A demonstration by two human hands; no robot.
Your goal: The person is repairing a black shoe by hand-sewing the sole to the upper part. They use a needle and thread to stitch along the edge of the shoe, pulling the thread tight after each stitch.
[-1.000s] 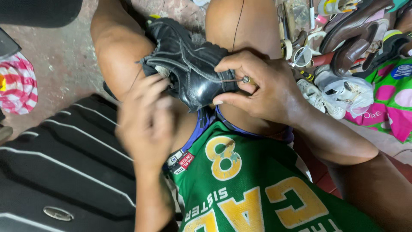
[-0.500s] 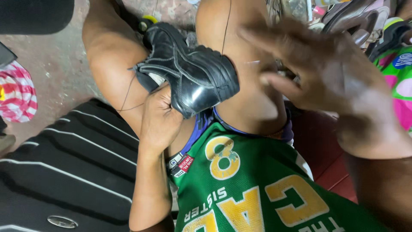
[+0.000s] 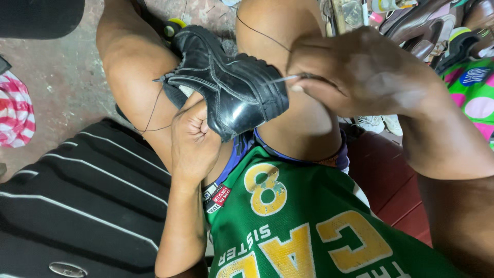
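A black leather shoe [image 3: 226, 87] lies across my lap between my bare knees, toe pointing toward me. My left hand [image 3: 193, 139] is fisted under the shoe near its toe, gripping it from below. My right hand [image 3: 360, 72] is raised to the right of the shoe, fingers pinched on a thin metal needle [image 3: 282, 79] whose tip points at the shoe's toe. A dark thread [image 3: 257, 32] runs up from that hand over my right knee. Another strand [image 3: 154, 110] hangs at the shoe's heel side over my left thigh.
A black bag with white stripes [image 3: 77, 201] lies at lower left. A red and white striped cloth [image 3: 15, 110] is at the left edge. Several shoes and sandals [image 3: 427, 31] are piled at upper right, above a pink and green spotted cloth [image 3: 476, 92]. The floor [image 3: 62, 72] is bare concrete.
My right hand left the shoe's toe, swung up and right, and now holds the needle close to the toe. My left hand shifted from the shoe's side to a fist beneath it.
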